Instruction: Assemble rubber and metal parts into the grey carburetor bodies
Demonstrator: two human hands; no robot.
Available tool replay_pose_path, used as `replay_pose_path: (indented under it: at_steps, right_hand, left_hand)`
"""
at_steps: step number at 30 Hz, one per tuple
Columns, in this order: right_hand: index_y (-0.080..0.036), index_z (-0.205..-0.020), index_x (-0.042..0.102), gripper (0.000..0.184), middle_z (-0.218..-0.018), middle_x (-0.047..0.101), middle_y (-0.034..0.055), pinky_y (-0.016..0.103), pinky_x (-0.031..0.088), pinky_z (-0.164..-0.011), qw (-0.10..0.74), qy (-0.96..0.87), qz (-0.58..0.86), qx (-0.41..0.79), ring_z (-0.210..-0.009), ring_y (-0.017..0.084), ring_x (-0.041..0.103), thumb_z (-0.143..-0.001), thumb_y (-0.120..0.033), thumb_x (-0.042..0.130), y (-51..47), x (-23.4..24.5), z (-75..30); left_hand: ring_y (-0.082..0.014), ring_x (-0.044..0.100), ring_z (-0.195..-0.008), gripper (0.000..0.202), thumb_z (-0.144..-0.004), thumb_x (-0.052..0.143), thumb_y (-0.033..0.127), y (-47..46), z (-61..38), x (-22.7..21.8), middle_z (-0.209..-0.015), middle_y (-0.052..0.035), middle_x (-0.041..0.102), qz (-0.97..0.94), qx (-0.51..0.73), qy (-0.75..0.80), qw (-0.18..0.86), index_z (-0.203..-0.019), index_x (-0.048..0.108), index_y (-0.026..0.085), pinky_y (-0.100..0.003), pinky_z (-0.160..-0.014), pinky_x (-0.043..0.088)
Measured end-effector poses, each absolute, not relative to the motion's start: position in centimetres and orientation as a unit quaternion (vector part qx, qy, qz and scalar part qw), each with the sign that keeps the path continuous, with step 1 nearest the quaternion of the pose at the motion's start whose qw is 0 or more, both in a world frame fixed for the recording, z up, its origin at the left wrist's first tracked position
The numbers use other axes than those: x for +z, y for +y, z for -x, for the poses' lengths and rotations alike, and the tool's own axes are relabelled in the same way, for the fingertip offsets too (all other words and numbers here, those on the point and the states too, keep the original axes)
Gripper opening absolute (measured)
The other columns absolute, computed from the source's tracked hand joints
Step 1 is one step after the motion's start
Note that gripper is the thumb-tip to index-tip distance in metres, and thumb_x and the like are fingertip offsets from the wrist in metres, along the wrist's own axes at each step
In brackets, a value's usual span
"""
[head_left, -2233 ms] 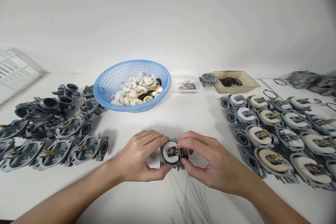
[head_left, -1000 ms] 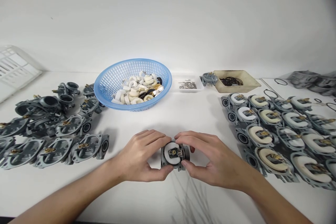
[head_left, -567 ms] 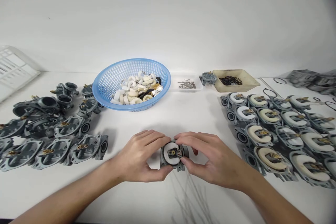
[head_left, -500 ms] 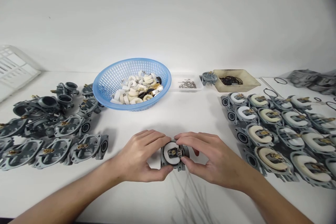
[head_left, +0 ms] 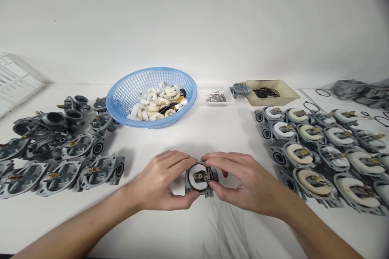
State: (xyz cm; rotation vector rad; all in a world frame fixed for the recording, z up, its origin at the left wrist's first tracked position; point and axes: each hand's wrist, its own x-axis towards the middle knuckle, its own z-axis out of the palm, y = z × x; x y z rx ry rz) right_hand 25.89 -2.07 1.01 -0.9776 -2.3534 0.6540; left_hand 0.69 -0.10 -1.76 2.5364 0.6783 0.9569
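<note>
Carburetor (head_left: 200, 179), just one, is grasped by two hands: left hand (head_left: 161, 180) and right hand (head_left: 243, 182) grip its sides. Its edges are partly hidden.

Bright, even light washes the white wall (head_left: 194, 20) and table (head_left: 194, 135), leaving soft, faint shadows around the left hand (head_left: 162, 180) and right hand (head_left: 243, 182). Wide-angle distortion bows the edges, and a dark smudge shades the top right corner.
</note>
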Motion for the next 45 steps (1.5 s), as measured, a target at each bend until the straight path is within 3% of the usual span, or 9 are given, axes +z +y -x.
replay_pose_path:
  at_steps: [8, 17, 23, 26, 28, 33, 36, 41, 45]
  right_hand:
    - [-0.024, -0.117, 0.058, 0.030, -0.115, 0.071, -0.0011, 0.029, 0.053, -0.075, 0.205, -0.858, 0.391, 0.263, -0.079, 0.014, 0.062, -0.088, -0.019, 0.064, -2.3, 1.7, -25.9]
    - [-0.034, -0.124, 0.054, 0.037, -0.115, 0.066, -0.0045, 0.028, 0.049, -0.077, 0.149, -0.806, 0.442, 0.365, -0.083, 0.014, 0.059, -0.089, -0.028, 0.066, -2.2, 2.2, -26.3]
    - [-0.037, -0.131, 0.048, 0.045, -0.093, 0.058, -0.0033, 0.029, 0.050, -0.080, 0.095, -0.734, 0.496, 0.455, -0.089, 0.016, 0.061, -0.090, -0.035, 0.066, -2.1, 3.3, -26.4]
    - [-0.036, -0.132, 0.045, 0.049, -0.089, 0.056, -0.0037, 0.028, 0.050, -0.078, 0.111, -0.708, 0.503, 0.482, -0.088, 0.016, 0.061, -0.089, -0.036, 0.067, -2.1, 3.5, -26.3]
    - [-0.035, -0.129, 0.048, 0.045, -0.094, 0.058, -0.0027, 0.029, 0.051, -0.079, 0.122, -0.701, 0.495, 0.499, -0.089, 0.015, 0.060, -0.089, -0.035, 0.068, -2.0, 3.5, -26.3]
    - [-0.030, -0.110, 0.058, 0.023, -0.133, 0.054, -0.0013, 0.029, 0.050, -0.089, 0.143, -0.711, 0.440, 0.529, -0.092, 0.013, 0.058, -0.090, -0.032, 0.068, -1.9, 3.3, -26.4]
    - [-0.033, -0.118, 0.055, 0.030, -0.128, 0.057, -0.0027, 0.029, 0.050, -0.089, 0.149, -0.713, 0.451, 0.516, -0.093, 0.013, 0.058, -0.091, -0.031, 0.067, -2.0, 3.0, -26.3]
    - [-0.032, -0.113, 0.057, 0.026, -0.128, 0.058, -0.0033, 0.029, 0.050, -0.087, 0.155, -0.725, 0.444, 0.503, -0.093, 0.014, 0.057, -0.090, -0.035, 0.069, -2.0, 2.5, -26.3]
    - [-0.033, -0.118, 0.057, 0.031, -0.114, 0.064, -0.0024, 0.030, 0.049, -0.087, 0.158, -0.736, 0.463, 0.468, -0.092, 0.015, 0.058, -0.090, -0.037, 0.069, -2.1, 2.4, -26.2]
  left_hand:
    - [-0.0253, 0.071, -0.091, 0.053, -0.080, 0.074, 0.030, 0.0, -0.7, -1.6, -0.107, -0.0104, 0.073, -0.895, 0.329, 0.245, 0.173, -0.128, 0.055, 0.016, -0.039, -0.078, 0.058]
    - [-0.0248, 0.071, -0.088, 0.053, -0.080, 0.074, 0.031, 0.0, -0.7, -1.6, -0.105, -0.0097, 0.073, -0.897, 0.323, 0.249, 0.170, -0.127, 0.055, 0.017, -0.038, -0.076, 0.057]
    - [-0.0257, 0.071, -0.089, 0.053, -0.079, 0.074, 0.031, 0.0, -0.7, -1.6, -0.105, -0.0104, 0.073, -0.897, 0.323, 0.248, 0.172, -0.127, 0.055, 0.017, -0.039, -0.076, 0.058]
    - [-0.0264, 0.071, -0.089, 0.054, -0.080, 0.074, 0.032, 0.0, -0.7, -1.7, -0.105, -0.0111, 0.073, -0.898, 0.327, 0.245, 0.164, -0.127, 0.055, 0.016, -0.040, -0.076, 0.058]
    - [-0.0264, 0.072, -0.089, 0.054, -0.080, 0.074, 0.032, 0.0, -0.7, -1.7, -0.105, -0.0112, 0.073, -0.898, 0.328, 0.245, 0.160, -0.127, 0.055, 0.016, -0.040, -0.076, 0.058]
    - [-0.0252, 0.072, -0.089, 0.052, -0.081, 0.073, 0.032, 0.0, -0.7, -1.6, -0.104, -0.0100, 0.073, -0.898, 0.324, 0.248, 0.163, -0.127, 0.055, 0.016, -0.038, -0.075, 0.058]
    - [-0.0248, 0.072, -0.088, 0.052, -0.080, 0.073, 0.032, 0.0, -0.7, -1.6, -0.104, -0.0096, 0.073, -0.898, 0.321, 0.251, 0.163, -0.127, 0.055, 0.017, -0.038, -0.076, 0.058]
    - [-0.0253, 0.072, -0.090, 0.053, -0.081, 0.073, 0.032, -0.1, -0.6, -1.7, -0.106, -0.0105, 0.073, -0.899, 0.321, 0.250, 0.163, -0.128, 0.055, 0.016, -0.038, -0.077, 0.057]
    - [-0.0249, 0.072, -0.089, 0.053, -0.080, 0.074, 0.031, -0.2, -0.5, -1.8, -0.105, -0.0101, 0.073, -0.898, 0.323, 0.250, 0.164, -0.127, 0.055, 0.016, -0.038, -0.076, 0.057]
